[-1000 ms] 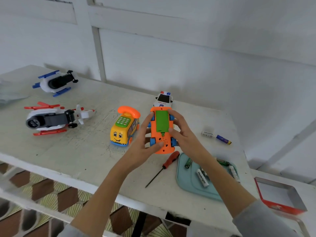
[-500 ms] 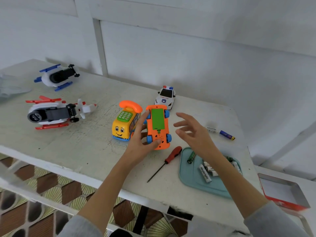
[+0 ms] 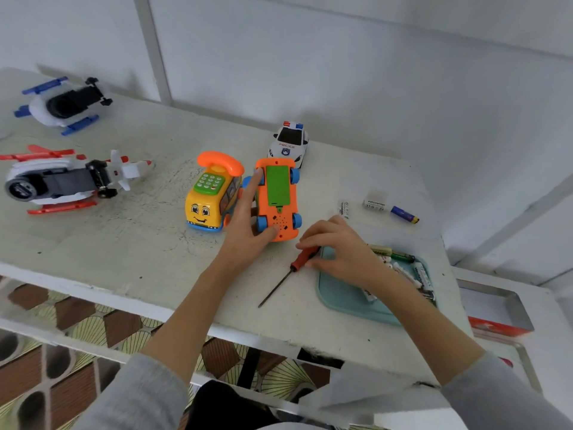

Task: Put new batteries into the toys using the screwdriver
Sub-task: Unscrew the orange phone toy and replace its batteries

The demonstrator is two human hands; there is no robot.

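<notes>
Near the table's [image 3: 124, 243] front edge the left hand [image 3: 248, 231] grips the upturned orange toy car [image 3: 277, 198], while the right hand [image 3: 338, 246], nearer, curls onto the screwdriver [image 3: 291, 268], handle toward it, shaft pointing front-left.

Bright, even daylight; soft shadows; wide-angle edge distortion; slight overall softness

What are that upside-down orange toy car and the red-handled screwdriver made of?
The upside-down orange toy car looks like smooth moulded plastic, going by its flat bright colour. The red-handled screwdriver seems to have a plastic grip and a thin, dark, probably metal shaft.
</notes>
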